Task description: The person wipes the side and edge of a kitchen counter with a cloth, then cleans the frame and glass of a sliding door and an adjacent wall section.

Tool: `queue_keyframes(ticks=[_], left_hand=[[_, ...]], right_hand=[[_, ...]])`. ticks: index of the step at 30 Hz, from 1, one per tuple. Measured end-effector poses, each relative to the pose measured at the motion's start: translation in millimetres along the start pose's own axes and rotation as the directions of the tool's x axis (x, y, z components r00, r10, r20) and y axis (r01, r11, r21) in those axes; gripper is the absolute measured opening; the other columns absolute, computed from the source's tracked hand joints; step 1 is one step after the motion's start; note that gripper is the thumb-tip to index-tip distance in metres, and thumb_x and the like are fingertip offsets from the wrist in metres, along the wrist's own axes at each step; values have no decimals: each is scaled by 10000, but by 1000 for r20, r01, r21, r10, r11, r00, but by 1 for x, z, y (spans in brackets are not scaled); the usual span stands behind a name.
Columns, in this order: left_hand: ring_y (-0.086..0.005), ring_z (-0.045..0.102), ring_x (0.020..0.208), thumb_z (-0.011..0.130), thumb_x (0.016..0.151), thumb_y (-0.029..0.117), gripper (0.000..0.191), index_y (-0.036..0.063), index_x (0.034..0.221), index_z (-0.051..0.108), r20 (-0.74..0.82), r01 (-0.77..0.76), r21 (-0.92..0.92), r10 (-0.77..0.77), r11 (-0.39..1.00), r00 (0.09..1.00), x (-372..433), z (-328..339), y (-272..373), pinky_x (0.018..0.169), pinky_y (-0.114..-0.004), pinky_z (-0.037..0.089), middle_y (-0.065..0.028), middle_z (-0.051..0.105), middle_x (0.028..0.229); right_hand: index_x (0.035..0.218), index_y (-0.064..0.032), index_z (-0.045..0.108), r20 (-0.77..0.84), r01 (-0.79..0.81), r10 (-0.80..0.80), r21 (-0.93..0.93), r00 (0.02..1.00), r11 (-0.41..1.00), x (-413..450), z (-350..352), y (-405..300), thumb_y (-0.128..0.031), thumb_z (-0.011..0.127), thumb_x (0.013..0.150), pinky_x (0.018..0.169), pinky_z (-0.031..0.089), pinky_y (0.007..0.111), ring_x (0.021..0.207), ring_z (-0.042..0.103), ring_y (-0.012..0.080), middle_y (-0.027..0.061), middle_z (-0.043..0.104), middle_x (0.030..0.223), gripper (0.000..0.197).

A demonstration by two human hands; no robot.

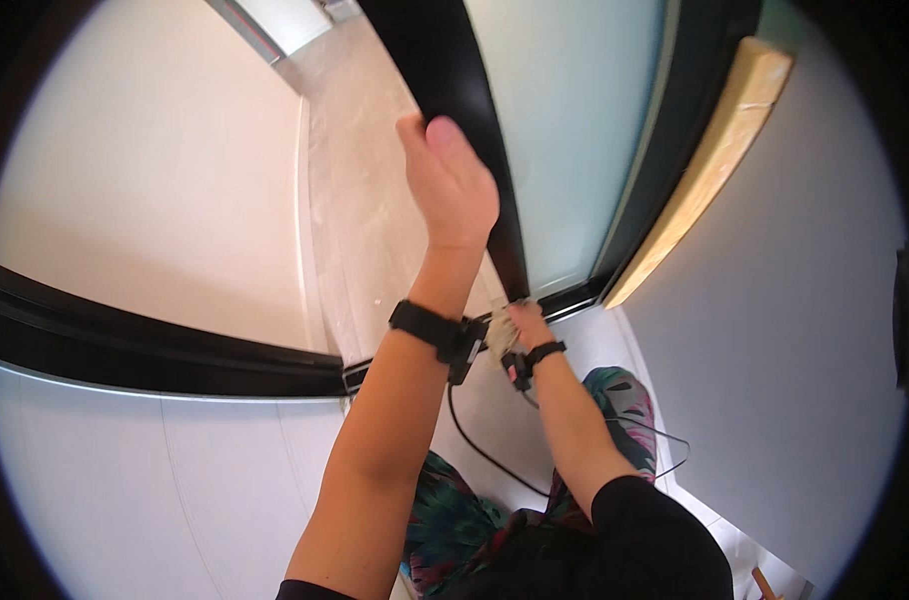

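My left hand (454, 184) grips the edge of the black stile (454, 67) of a frosted-glass door (574, 112), well above the floor. Part of its fingers is hidden behind the stile. Lower down, at the foot of the same stile, my right hand (529, 322) holds a crumpled beige cloth (502, 335) close to the floor track (567, 301). The cloth's far side is partly covered by my left wrist strap and by the right hand itself.
Left of the doorway runs a black frame (162, 337) beside a pale wall (147, 165). A light wooden strip (702, 172) stands along the grey panel (769, 322) at right. Black cables (484, 450) hang from the wrist devices near my legs. Beyond the opening lies a beige floor (357, 187).
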State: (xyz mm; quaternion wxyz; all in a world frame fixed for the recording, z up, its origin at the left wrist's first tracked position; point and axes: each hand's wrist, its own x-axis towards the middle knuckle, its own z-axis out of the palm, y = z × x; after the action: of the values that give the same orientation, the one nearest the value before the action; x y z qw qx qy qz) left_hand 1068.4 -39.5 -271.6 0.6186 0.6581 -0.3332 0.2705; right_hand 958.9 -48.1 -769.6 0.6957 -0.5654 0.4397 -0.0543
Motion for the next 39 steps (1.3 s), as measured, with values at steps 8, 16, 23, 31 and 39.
queue_keyframes(ticks=[8,16,23,31,39], left_hand=[[-498,739,984,549,1407,302,329,-15,1398,637,28,54,33,-55,998,998,28,-50,51,938,-580,603,-271,730,1111],[-628,744,1103,587,1390,330,364,-26,1370,662,6,51,11,-51,999,999,45,-92,98,994,-660,598,-354,747,1179],[-621,744,1217,579,1404,323,365,-29,1390,674,113,137,5,-137,991,984,48,-114,108,1055,-681,586,-368,755,1280],[-657,727,1242,586,1413,431,479,-41,1392,660,120,91,22,-93,996,988,52,-157,106,1098,-718,581,-399,749,1293],[-633,747,1282,583,1412,499,546,-37,1446,678,141,128,6,-128,992,982,66,-169,109,1141,-697,598,-382,770,1344]], right_hand=[[1723,62,525,-260,335,-289,156,921,929,-213,-17,-276,-385,863,1292,1284,607,517,1450,728,359,218,717,1541,707],[1880,53,540,-144,922,-983,-352,116,160,-491,-84,-552,-122,797,1289,1446,479,631,1688,570,589,365,454,1923,668],[2112,9,227,201,857,-969,-464,-146,-225,-476,-18,-589,-41,745,1246,1638,221,670,2019,164,640,403,92,2181,1010],[2103,17,221,150,739,-932,-574,-330,-354,-525,34,-682,103,726,1155,1653,170,684,2026,161,633,392,163,2179,1077],[2023,107,310,194,469,-733,-656,-652,-591,-614,46,-910,53,780,1192,1620,285,703,1931,317,727,504,321,2061,957]])
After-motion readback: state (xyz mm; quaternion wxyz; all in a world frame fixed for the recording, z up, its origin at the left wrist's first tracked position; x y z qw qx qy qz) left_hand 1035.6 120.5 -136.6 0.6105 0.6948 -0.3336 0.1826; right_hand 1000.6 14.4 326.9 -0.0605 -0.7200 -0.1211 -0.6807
